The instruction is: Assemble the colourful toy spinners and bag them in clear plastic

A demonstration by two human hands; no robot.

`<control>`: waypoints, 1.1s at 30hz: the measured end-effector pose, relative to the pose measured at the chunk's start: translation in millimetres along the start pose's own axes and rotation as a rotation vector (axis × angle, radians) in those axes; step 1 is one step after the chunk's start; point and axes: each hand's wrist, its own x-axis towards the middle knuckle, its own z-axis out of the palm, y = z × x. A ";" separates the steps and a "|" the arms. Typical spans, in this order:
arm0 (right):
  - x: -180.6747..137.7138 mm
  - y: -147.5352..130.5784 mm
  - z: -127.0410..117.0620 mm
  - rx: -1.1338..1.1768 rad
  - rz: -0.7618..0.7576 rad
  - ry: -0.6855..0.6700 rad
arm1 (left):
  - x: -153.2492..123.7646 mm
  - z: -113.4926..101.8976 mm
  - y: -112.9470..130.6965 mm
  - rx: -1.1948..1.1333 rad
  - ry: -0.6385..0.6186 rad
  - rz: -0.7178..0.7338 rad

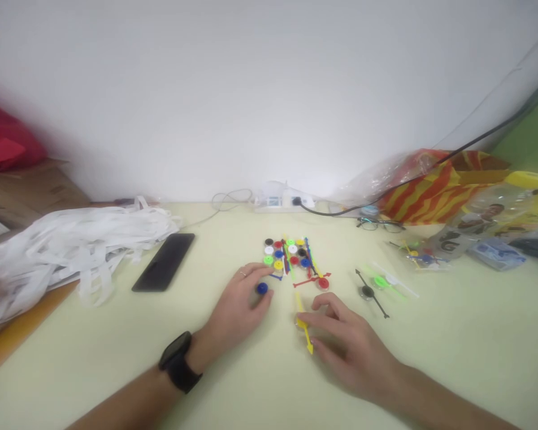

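Observation:
My left hand (238, 307), with a black watch on the wrist, rests on the pale table (116, 358), fingers curled round a small blue disc (262, 288). My right hand (347, 346) pinches a yellow arrow-shaped stick (303, 325) lying on the table. Just beyond both hands lies a cluster of coloured discs (283, 253) and thin coloured sticks (309, 258). A red stick with a red disc (323, 282) lies beside the cluster.
A black phone (164, 262) lies to the left, next to a heap of white strips (67, 245). A black spinner (371, 292) and a green spinner (382, 280) sit to the right. Glasses (379, 224), a power strip (280, 203), bags and packets line the back right.

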 end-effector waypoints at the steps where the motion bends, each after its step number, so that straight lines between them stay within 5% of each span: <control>1: -0.6 -0.9 0.0 -0.027 -0.008 -0.003 | -0.5 0.5 0.7 0.028 -0.003 0.008; 15: 2.1 -7.7 -13.0 -0.571 -0.211 0.044 | -1.9 0.4 5.4 0.057 -0.055 0.102; 23: 9.4 10.0 -38.8 -0.940 -0.058 0.153 | -2.7 0.0 9.0 0.245 0.057 0.080; 29: 10.8 23.4 -54.3 -1.077 0.122 0.140 | -5.0 2.0 8.4 0.288 -0.005 0.096; 33: 12.0 20.3 -55.4 -1.002 0.043 0.201 | -5.8 1.9 11.0 0.198 -0.073 0.158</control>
